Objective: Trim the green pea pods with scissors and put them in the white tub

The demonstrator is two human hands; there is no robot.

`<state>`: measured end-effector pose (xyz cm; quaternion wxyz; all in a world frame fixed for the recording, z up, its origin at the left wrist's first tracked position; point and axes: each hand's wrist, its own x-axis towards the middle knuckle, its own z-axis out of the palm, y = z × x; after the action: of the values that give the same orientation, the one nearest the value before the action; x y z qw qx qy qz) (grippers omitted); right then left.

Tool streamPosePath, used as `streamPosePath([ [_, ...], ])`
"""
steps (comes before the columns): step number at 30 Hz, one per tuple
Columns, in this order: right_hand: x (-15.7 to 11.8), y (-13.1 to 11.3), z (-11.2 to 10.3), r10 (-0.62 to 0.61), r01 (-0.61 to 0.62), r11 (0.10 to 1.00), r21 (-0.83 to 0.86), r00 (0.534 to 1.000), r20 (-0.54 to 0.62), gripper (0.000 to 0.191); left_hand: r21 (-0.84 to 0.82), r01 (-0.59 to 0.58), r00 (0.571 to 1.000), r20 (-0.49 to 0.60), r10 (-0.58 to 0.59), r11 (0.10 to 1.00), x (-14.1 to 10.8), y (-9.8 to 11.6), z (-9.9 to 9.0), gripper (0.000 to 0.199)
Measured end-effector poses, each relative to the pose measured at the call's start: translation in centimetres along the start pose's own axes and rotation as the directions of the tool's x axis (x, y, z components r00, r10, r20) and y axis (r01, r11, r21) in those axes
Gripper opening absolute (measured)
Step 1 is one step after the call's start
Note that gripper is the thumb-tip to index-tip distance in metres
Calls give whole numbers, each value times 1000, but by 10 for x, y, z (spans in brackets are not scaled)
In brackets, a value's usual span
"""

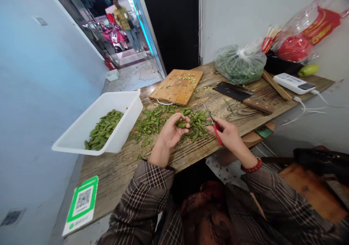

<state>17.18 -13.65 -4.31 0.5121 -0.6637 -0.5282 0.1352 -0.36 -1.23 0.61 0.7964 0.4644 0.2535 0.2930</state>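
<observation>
Curled fingers of my left hand [172, 131] hold green edamame pods [181, 123] above the table. In my right hand [228, 133] is a pair of red-handled scissors [216, 130], its blades pointing up and away from me. Beneath and between both hands lies a loose pile of edamame pods and green trimmings [152, 120] on the wood. To the left stands a white plastic tub [128, 123], tilted in my view, with many whole pods [105, 128] inside it.
Behind the pile lies a wooden cutting board [166, 86] with chopped bits. A cleaver [234, 92], a bag of greens [240, 63] and a white power bank [293, 83] are at the right. A QR-code sign [81, 203] sits at the near left. Outside the doorway stands a person [124, 19].
</observation>
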Motion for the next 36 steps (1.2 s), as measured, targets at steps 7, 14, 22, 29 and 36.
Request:
streamPosePath([
  [7, -3, 5, -6, -21, 20, 998, -52, 1000, -10, 44, 736, -40, 994, 100, -50, 676, -2, -7, 6, 17],
  [14, -3, 6, -6, -30, 29, 998, -57, 999, -11, 42, 969, -176, 977, 150, 155, 173, 1, -28, 9, 14],
  [22, -5, 2, -7, -41, 44, 996, -81, 998, 36, 43, 818, -168, 975, 55, 217, 549, 3, -7, 3, 11],
  [29, -6, -3, -4, -158, 169, 984, -61, 975, 156, 44, 682, -144, 983, 18, 181, 717, -6, -2, 12, 19],
  [36, -4, -7, 4, -176, 186, 981, -54, 974, 144, 40, 677, -185, 982, 110, 151, 712, -7, -5, 14, 17],
])
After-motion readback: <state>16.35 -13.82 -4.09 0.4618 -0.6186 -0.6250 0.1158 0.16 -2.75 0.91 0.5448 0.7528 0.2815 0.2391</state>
